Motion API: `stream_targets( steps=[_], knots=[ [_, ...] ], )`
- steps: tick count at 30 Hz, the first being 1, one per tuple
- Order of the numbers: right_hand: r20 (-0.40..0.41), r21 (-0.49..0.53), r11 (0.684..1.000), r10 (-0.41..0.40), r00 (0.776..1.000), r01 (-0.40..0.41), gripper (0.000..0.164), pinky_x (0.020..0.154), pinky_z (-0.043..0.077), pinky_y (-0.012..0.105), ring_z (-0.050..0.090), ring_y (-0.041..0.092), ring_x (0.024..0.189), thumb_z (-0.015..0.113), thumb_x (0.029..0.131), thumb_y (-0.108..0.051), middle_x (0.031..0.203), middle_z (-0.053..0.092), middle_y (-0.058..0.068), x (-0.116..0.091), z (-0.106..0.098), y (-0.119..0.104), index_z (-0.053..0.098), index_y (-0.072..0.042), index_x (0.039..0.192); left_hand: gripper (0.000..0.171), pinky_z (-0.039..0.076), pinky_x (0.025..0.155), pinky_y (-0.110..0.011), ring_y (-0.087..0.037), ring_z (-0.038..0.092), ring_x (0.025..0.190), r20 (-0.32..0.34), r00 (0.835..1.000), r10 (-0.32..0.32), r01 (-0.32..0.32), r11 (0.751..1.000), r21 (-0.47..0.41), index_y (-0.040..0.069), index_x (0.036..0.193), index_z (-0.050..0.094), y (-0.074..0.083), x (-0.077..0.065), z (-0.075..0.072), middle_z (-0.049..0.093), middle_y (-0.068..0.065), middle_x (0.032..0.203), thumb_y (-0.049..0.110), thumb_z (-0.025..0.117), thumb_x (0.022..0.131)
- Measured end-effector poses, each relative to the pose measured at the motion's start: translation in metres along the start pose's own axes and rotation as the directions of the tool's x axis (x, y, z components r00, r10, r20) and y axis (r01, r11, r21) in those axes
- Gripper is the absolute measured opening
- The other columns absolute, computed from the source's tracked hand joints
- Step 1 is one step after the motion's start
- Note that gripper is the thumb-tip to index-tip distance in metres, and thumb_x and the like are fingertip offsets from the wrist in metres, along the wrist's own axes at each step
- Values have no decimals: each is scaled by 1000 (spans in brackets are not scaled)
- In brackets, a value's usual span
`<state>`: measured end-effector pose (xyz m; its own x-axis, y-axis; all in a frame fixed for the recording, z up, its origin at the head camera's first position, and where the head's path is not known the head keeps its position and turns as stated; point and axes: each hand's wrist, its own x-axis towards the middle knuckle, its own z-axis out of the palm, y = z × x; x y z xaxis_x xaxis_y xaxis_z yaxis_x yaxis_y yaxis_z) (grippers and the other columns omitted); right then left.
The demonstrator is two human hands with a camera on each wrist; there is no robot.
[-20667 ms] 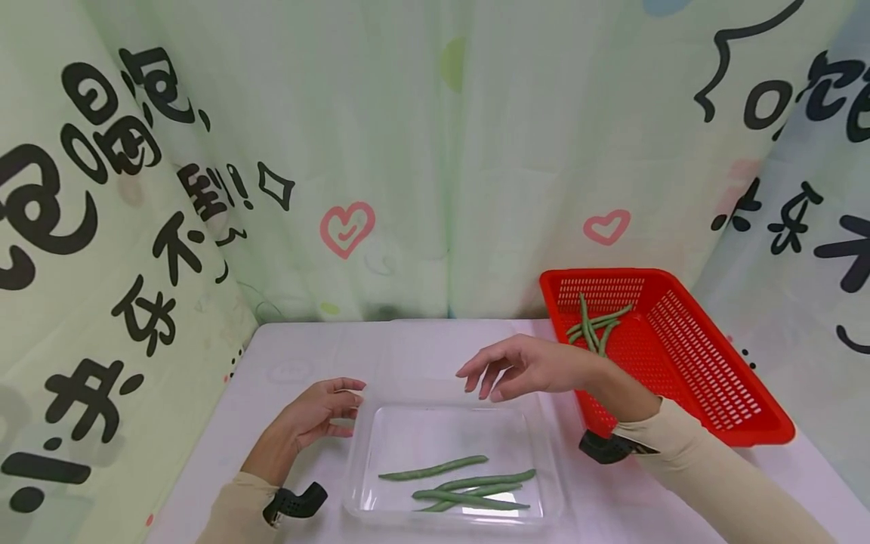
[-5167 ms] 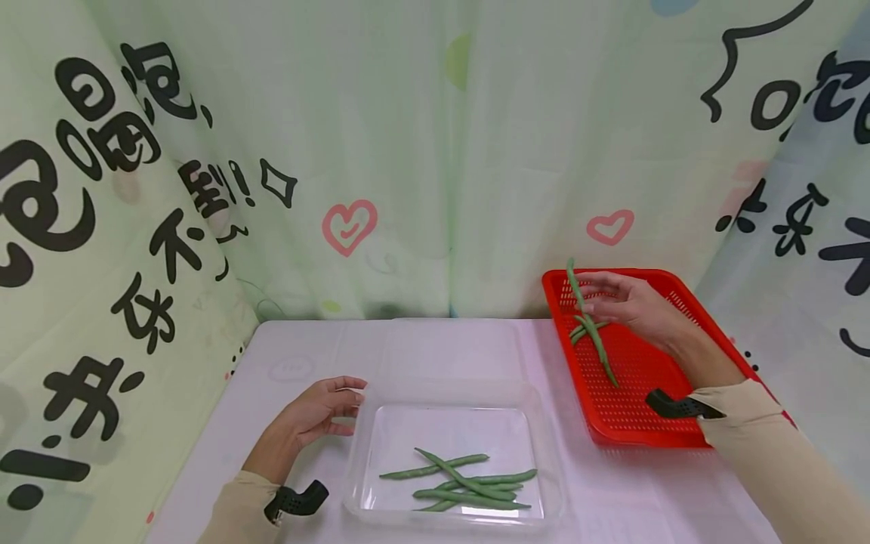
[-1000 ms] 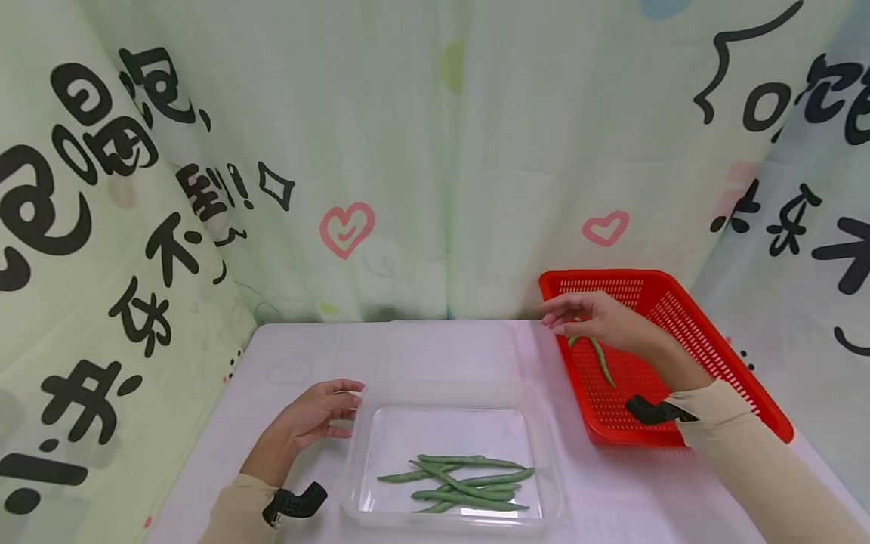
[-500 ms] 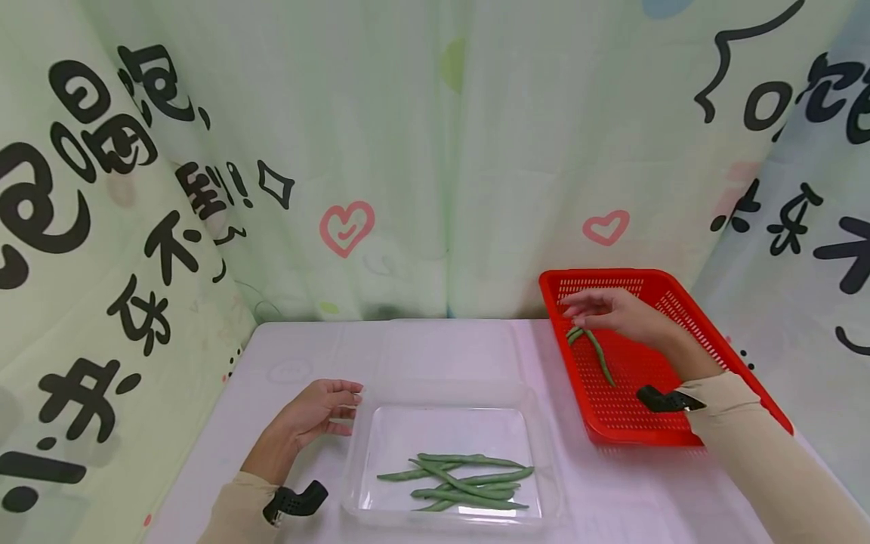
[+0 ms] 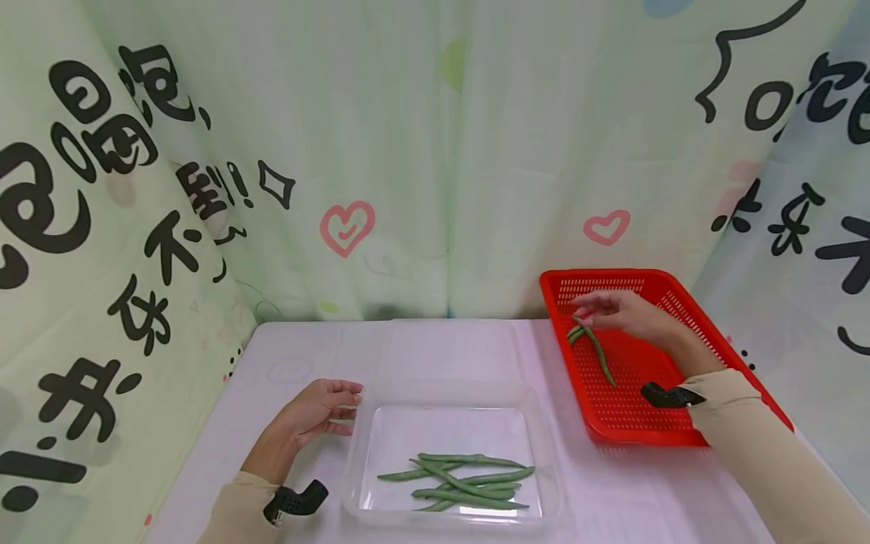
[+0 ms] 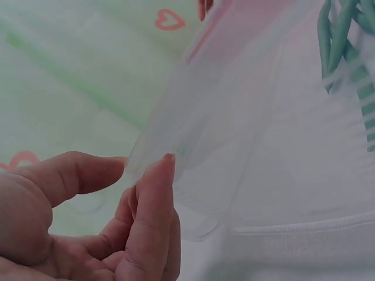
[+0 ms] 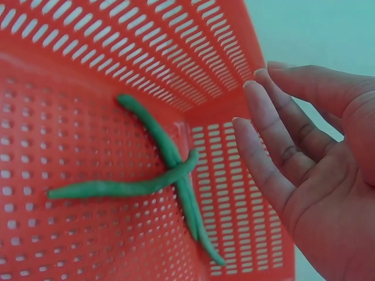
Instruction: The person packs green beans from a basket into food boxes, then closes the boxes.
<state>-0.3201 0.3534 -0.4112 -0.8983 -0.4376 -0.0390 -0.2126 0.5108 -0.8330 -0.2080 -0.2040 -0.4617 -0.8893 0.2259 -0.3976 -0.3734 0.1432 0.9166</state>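
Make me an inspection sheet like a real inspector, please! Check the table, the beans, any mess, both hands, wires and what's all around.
Surface: pale table, under both containers.
Job's things: green beans lie crossed in the clear box; a few more beans lie crossed in the red basket.
Clutter: nothing seen.
Left hand: fingers at the clear box's left edge.
Right hand: over the red basket, holding nothing, fingers just above the beans there.
Cables: nothing seen.
Surroundings: pale printed curtain at the back and sides; black wrist devices on both wrists.
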Motion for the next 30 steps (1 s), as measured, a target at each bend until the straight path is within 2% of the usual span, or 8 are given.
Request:
stream_targets(
  steps=[3,9,12,18,23,30],
  knots=[
    [6,-11,999,34,999,-33,43,92,57,37,64,36,114,68,97,-12,124,66,20,-1,-1,5,57,-2,138,42,60,70,-34,-20,61,87,12,1000,-3,3,1000,0,-10,132,52,0,0,0,62,-11,104,12,63,98],
    [61,43,997,64,996,-66,49,92,57,36,67,30,111,64,98,-6,130,59,33,1,-5,20,49,7,143,43,60,71,-35,-21,61,89,26,1000,-2,2,1000,-6,-7,134,50,0,-1,0,62,-9,104,13,64,99],
    [83,82,992,86,993,-93,51,92,57,36,68,27,108,63,98,-3,131,57,35,3,-7,26,45,9,145,43,60,70,-35,-20,61,89,32,999,-3,4,1000,-13,-7,134,50,0,0,-1,62,-8,104,13,64,98],
    [97,104,984,136,986,-146,55,93,57,36,66,36,112,63,98,-3,132,56,36,7,-10,35,42,10,147,44,60,70,-35,-21,61,89,32,999,-2,3,1000,-18,-6,135,50,-1,1,-2,62,-9,105,13,64,98],
    [82,67,983,166,983,-171,56,93,57,37,66,36,112,64,98,-6,131,60,32,8,-10,48,42,9,147,44,60,71,-35,-21,62,89,26,1000,-7,8,1000,-25,-6,134,50,-1,1,-2,62,-9,105,13,65,97],
    [21,-46,971,235,972,-233,57,96,55,46,62,33,113,69,96,-13,131,62,25,7,-8,57,47,1,147,44,60,72,-36,-21,62,89,28,1000,-7,7,1000,-23,-6,134,50,-3,2,-3,62,-9,104,13,65,97]
  ],
)
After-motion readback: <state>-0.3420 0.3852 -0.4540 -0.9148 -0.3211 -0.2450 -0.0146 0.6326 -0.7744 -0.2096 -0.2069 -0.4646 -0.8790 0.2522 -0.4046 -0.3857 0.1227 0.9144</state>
